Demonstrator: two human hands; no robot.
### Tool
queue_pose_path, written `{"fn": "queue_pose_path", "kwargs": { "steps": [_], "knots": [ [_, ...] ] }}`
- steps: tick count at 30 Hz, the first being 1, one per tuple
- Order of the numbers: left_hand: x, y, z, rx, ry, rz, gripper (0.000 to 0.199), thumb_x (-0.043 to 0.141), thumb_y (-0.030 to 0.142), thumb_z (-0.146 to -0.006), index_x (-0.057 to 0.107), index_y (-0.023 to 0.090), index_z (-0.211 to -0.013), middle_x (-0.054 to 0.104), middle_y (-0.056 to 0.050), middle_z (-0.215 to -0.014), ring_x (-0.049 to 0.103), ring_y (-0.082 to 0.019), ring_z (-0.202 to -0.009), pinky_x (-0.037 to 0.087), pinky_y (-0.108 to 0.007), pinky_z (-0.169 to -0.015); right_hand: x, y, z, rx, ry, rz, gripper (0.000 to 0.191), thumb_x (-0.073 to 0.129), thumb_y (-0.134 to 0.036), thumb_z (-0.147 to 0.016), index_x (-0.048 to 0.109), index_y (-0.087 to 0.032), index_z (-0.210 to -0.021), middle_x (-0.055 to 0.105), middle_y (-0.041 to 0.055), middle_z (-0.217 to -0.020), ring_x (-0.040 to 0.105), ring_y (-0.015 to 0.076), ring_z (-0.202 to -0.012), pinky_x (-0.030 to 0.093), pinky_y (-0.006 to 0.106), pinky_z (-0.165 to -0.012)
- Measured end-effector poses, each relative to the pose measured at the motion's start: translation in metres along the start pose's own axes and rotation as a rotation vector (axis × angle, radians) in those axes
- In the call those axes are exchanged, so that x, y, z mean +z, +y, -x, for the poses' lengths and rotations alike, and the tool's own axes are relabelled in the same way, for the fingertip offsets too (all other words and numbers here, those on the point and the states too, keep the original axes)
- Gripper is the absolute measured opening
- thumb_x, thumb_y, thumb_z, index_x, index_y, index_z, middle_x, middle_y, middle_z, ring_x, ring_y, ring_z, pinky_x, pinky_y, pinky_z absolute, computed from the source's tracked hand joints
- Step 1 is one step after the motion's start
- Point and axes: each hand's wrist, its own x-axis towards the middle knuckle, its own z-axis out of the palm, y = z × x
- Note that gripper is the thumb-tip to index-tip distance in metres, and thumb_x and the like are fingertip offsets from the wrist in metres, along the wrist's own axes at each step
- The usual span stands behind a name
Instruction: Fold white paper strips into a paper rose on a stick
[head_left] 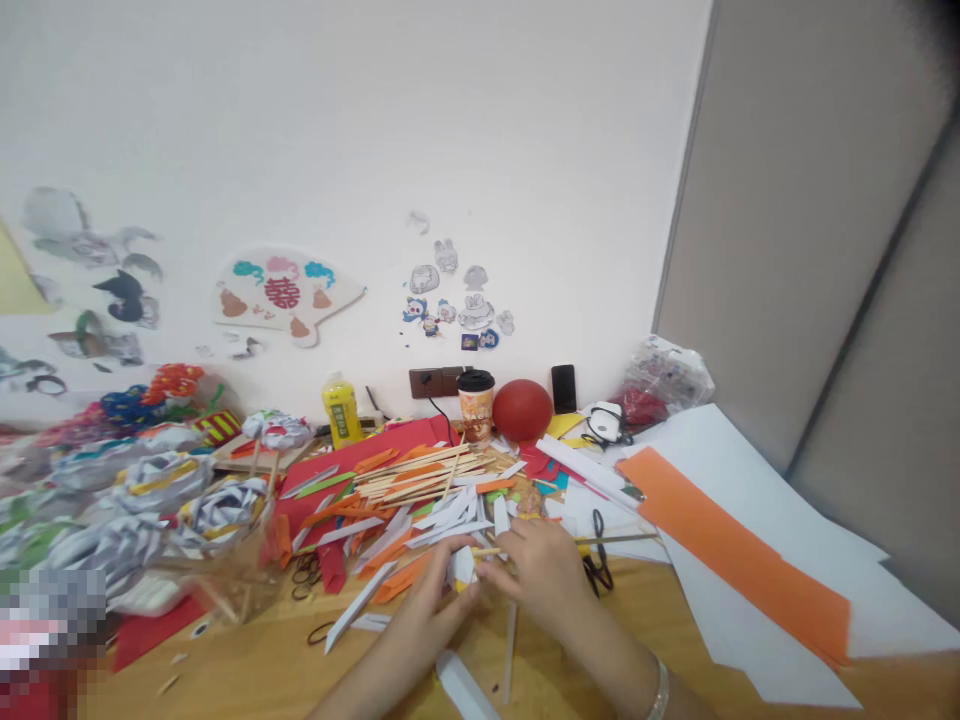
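Near the table's front, my left hand (439, 605) has its fingers closed round a small white and yellow folded paper piece (463, 568). Just right of it, my right hand (541, 572) is pinched at the same piece, close to a thin wooden stick (486, 551) that reaches toward it. My fingers partly hide the paper and the stick. Behind both hands lies a pile of white and orange folded paper strips (450, 512), with a bundle of wooden sticks (420, 475) on it.
A patterned cup (475, 412), a red balloon (523, 410) and a yellow bottle (342, 412) stand along the wall. Orange paper (742, 555) lies over white sheets (757, 480) on the right. Woven paper pieces (161, 482) crowd the left. A black phone (564, 389) leans at the back.
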Motion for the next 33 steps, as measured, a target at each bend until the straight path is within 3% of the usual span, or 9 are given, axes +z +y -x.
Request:
{"fn": "queue_pose_path", "kwargs": {
  "steps": [5,10,16,22,28,33],
  "knots": [
    [-0.004,0.000,0.000,-0.004,-0.045,-0.053,0.036,0.052,0.031,-0.079,0.044,0.022,-0.113,0.056,-0.005,-0.112,0.049,-0.023,-0.105,0.037,-0.032,-0.091,-0.005,-0.002,-0.001,0.057,-0.034,-0.066,0.023,0.054,-0.039,-0.079,0.062,-0.020,-0.068,0.060,-0.0010,-0.066,0.053,0.0121,-0.061,0.027,0.023,-0.054],
    [-0.004,-0.002,0.000,-0.001,-0.014,-0.124,0.035,0.050,0.031,-0.080,0.044,0.022,-0.113,0.054,-0.004,-0.111,0.050,-0.021,-0.101,0.038,-0.028,-0.088,-0.006,-0.004,-0.001,0.075,-0.022,-0.084,0.018,0.057,-0.037,-0.075,0.062,-0.020,-0.070,0.060,-0.0007,-0.067,0.053,0.0128,-0.063,0.028,0.023,-0.055],
    [0.000,-0.003,-0.002,0.013,0.035,-0.144,0.027,0.046,0.032,-0.082,0.045,0.020,-0.107,0.057,-0.005,-0.108,0.052,-0.019,-0.098,0.038,-0.026,-0.086,0.004,-0.004,0.002,-0.019,0.112,-0.036,0.014,0.058,-0.032,-0.074,0.061,-0.021,-0.081,0.059,0.0007,-0.070,0.052,0.0153,-0.064,0.028,0.025,-0.057],
    [0.003,0.001,0.000,0.055,0.034,-0.105,0.027,0.041,0.034,-0.085,0.045,0.020,-0.108,0.056,-0.006,-0.112,0.050,-0.019,-0.104,0.036,-0.028,-0.091,0.011,-0.006,0.003,-0.065,0.195,-0.110,0.009,0.051,-0.025,-0.079,0.059,-0.021,-0.076,0.057,-0.0005,-0.067,0.049,0.0136,-0.062,0.027,0.025,-0.056],
    [0.001,0.000,0.000,0.032,0.065,-0.120,0.029,0.043,0.037,-0.083,0.046,0.021,-0.107,0.056,-0.006,-0.113,0.050,-0.020,-0.103,0.037,-0.030,-0.091,0.009,-0.004,0.001,-0.068,0.125,-0.227,0.017,0.042,-0.027,-0.086,0.059,-0.021,-0.085,0.057,-0.0008,-0.070,0.051,0.0122,-0.063,0.028,0.023,-0.056],
    [-0.001,0.001,0.000,0.023,0.117,-0.157,0.028,0.042,0.035,-0.084,0.046,0.022,-0.107,0.054,-0.005,-0.114,0.047,-0.020,-0.108,0.036,-0.028,-0.092,0.007,0.002,0.001,-0.058,0.114,-0.036,0.021,0.045,-0.036,-0.085,0.060,-0.021,-0.085,0.057,0.0016,-0.074,0.050,0.0152,-0.066,0.026,0.025,-0.058]
  ]
}}
